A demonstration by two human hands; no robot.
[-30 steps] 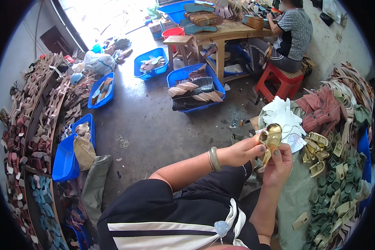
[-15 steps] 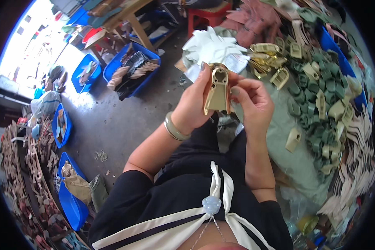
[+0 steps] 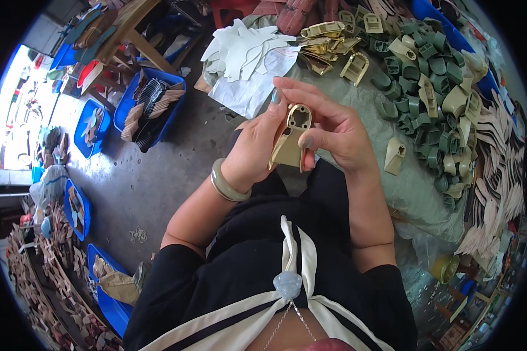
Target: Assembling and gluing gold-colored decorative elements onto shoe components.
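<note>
A shiny gold shoe heel (image 3: 289,140) is held up in front of my chest, its rounded hollow end with small holes turned upward. My left hand (image 3: 253,141) grips it from the left side, with the thumb along its upper edge. From the right, my right hand (image 3: 341,137) closes on it too: the thumb presses its near side and the fingers arch over the far side. Beyond my hands lies a stack of white cut pieces (image 3: 246,50) with a printed white sheet (image 3: 240,96). Gold heels (image 3: 325,47) lie to the right of the stack.
Many dark green heels (image 3: 424,88) with some beige ones cover the sacking (image 3: 357,140) on my right. Fanned pale strips (image 3: 495,181) lie beyond them. Blue bins (image 3: 158,126) stand on the floor to the left, near a wooden table (image 3: 140,44). Brown pieces fill the far left (image 3: 52,275).
My view has shifted, so the white stack and heels sit higher and farther left. My right hand's fingers have moved up and over the gold heel, which both hands still hold.
</note>
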